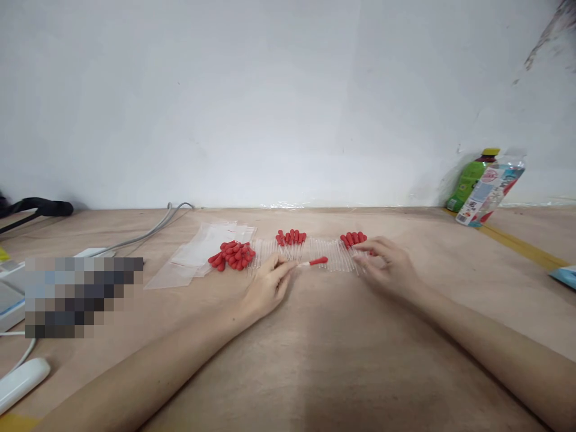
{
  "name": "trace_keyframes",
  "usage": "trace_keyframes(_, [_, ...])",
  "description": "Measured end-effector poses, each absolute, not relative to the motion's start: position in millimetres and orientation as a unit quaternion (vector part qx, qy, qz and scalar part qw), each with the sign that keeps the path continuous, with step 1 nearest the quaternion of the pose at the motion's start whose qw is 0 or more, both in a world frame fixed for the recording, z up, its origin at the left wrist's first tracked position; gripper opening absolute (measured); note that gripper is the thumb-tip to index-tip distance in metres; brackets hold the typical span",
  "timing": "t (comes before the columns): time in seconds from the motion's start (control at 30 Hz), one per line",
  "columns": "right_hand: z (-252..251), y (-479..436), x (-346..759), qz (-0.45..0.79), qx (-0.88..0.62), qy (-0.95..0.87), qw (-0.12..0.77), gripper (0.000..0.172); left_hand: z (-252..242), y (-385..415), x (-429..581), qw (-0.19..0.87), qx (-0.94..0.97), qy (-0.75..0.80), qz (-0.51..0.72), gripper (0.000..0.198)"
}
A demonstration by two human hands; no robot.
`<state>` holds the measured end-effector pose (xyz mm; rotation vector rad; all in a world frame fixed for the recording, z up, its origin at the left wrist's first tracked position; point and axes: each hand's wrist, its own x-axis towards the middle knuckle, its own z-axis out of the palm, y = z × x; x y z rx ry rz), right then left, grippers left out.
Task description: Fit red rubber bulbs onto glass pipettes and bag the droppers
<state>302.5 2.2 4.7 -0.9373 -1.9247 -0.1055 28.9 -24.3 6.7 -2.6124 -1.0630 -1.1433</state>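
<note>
My left hand pinches a thin clear dropper tube with a red rubber bulb at its right end. My right hand is at the right end of the row, thumb and fingers curved and apart. A bit of red shows in the gap between them; whether it is touched I cannot tell. Close to its fingertips lie droppers with red bulbs. Another group of red-bulbed droppers lies behind my left hand. Clear tubes lie side by side between the groups. Left of them is a pile of red bulbs.
Clear zip bags lie flat left of the bulbs. A grey cable runs along the left, near a blurred-out patch and a white rounded object. A green bottle and a clear labelled bottle lean against the wall.
</note>
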Motion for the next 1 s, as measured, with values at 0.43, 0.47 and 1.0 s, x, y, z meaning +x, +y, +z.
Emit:
trace_keyframes(0.43, [-26.8, 33.8, 377.5, -0.24, -0.594, -0.657, 0.398, 0.022, 9.1, 38.7, 68.8, 0.229, -0.884, -0.378, -0.155, 0.018])
trace_keyframes(0.47, [-26.4, 32.9, 375.1, -0.239, -0.595, -0.661, 0.39, 0.023, 8.8, 39.7, 71.3, 0.225, -0.885, -0.379, -0.151, 0.017])
trace_keyframes(1.0, [-18.7, 31.4, 362.0, -0.19, -0.625, -0.688, 0.315, 0.03, 8.8, 34.6, 88.7, 0.133, -0.864, -0.461, -0.152, 0.028])
